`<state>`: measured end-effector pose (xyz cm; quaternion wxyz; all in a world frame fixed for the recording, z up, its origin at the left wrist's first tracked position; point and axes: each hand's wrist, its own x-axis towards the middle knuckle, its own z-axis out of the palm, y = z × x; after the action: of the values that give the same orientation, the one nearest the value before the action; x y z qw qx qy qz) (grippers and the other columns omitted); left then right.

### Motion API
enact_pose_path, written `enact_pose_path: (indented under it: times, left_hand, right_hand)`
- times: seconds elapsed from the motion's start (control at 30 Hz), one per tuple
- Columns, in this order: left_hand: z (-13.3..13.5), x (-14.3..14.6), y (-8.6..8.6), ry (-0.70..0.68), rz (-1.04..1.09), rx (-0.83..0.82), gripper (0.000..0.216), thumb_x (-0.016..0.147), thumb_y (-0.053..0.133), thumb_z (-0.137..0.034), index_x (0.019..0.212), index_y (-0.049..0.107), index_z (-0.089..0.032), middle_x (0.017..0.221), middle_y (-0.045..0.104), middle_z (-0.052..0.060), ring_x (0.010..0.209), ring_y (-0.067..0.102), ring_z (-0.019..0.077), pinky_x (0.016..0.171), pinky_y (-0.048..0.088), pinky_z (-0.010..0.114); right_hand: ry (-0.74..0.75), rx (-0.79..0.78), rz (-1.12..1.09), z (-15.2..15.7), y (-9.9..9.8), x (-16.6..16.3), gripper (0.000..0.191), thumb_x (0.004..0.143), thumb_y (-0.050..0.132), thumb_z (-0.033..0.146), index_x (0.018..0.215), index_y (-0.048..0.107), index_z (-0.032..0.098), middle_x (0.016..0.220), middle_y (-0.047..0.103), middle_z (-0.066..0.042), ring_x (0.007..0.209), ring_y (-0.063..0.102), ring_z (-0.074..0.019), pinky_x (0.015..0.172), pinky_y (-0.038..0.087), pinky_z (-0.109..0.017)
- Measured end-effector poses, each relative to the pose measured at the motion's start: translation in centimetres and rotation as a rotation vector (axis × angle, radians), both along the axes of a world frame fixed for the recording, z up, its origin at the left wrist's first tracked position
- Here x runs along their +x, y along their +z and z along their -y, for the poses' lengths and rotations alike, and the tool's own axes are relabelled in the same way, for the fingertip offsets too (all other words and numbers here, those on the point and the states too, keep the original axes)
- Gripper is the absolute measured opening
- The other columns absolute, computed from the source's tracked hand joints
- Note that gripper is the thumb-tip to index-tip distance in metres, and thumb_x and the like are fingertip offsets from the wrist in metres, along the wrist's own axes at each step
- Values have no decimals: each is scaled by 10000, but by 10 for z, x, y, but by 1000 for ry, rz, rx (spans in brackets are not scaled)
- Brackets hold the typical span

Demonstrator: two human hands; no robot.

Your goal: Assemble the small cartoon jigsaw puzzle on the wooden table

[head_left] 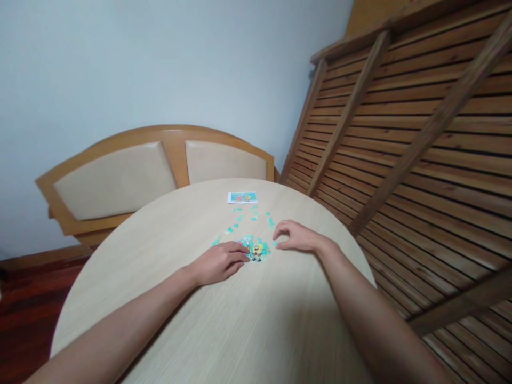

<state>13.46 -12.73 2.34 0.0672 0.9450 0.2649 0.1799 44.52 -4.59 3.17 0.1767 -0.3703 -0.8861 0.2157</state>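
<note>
A partly assembled jigsaw puzzle (258,249) with a yellow cartoon figure on turquoise lies on the round table. My left hand (222,261) rests palm down at its left side, fingers stretched out and covering part of the picture. To the right of the puzzle, my right hand (296,236) is curved with thumb and index finger apart, holding nothing that I can see. Close to those fingertips is a small turquoise piece (275,243). Several loose puzzle pieces (229,230) are scattered beyond and to the left of the assembled part.
A white-edged reference picture (242,198) lies toward the far side of the pale wooden table (168,320). Behind stands a bench back (116,176) with cream panels, against a white wall. A slatted wooden partition (400,133) runs along the right side.
</note>
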Motion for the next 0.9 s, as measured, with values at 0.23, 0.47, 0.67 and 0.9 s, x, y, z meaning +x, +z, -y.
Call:
enact_pose_path:
  times: [0.23,0.47,0.67,0.9]
  left_hand:
    - [0,-1,-1,-17,16,-28,251,1018,459,-259,1156,665,-222,1246,649,82,1160,608,195,1032,489,339]
    - [-12,-24,7,432,14,86,247,980,475,-319,1060,679,-206,1091,690,83,986,647,223,876,542,354]
    - [-29,-50,1,547,-52,4,247,936,491,-296,1031,702,-208,1091,695,80,1002,651,240,852,532,354]
    - [-40,-56,-4,571,-44,51,297,944,450,-310,1015,719,-207,1080,729,80,987,665,239,863,543,356]
  right_hand:
    - [-81,4,-57,-6,-6,4,145,788,696,260,889,762,180,941,724,-67,906,652,-219,884,483,-338]
    - [-181,130,-57,-10,-12,6,129,830,664,220,929,736,178,979,723,-79,927,649,-217,891,482,-343]
    - [-228,282,10,-10,-19,-17,303,929,588,319,1185,652,169,1206,682,-127,1130,584,-267,1007,428,-433]
    - [-192,261,108,-19,-28,-48,488,1007,427,380,1465,458,215,1506,490,-110,1358,440,-291,1117,325,-476]
